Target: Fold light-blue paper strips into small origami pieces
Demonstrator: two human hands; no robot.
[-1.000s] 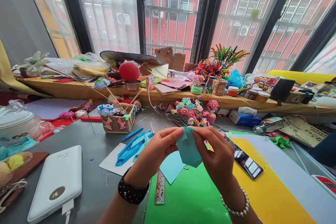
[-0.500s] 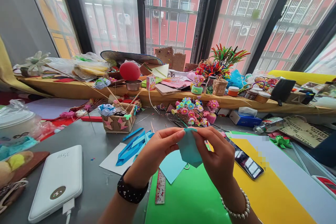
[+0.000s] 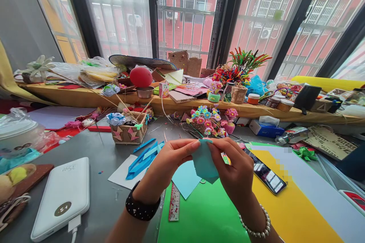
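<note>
A folded piece of light blue paper (image 3: pixel 205 163) hangs between my two hands, above the table. My left hand (image 3: pixel 173 159) pinches its upper left edge with thumb and fingers. At the upper right edge, my right hand (image 3: pixel 235 161) grips it the same way. Below and behind lies a flat light blue paper sheet (image 3: pixel 186 181) on a green sheet (image 3: pixel 199 216). A small printed ruler (image 3: pixel 174 203) rests beside it. Left of my hands, several folded blue paper strips (image 3: pixel 142 163) lie on a white sheet (image 3: pixel 121 172).
A white power bank (image 3: pixel 62 197) with a cable sits at left. Behind stand a basket of craft pieces (image 3: pixel 129 133) and crocheted flowers (image 3: pixel 207 119). A phone (image 3: pixel 269 174) lies on yellow paper (image 3: pixel 299 212) at right. A cluttered ledge (image 3: pixel 162 104) runs below the windows.
Both hands, still pinching the blue paper, have shifted very slightly to the left. The paper's lower end hangs a touch lower.
</note>
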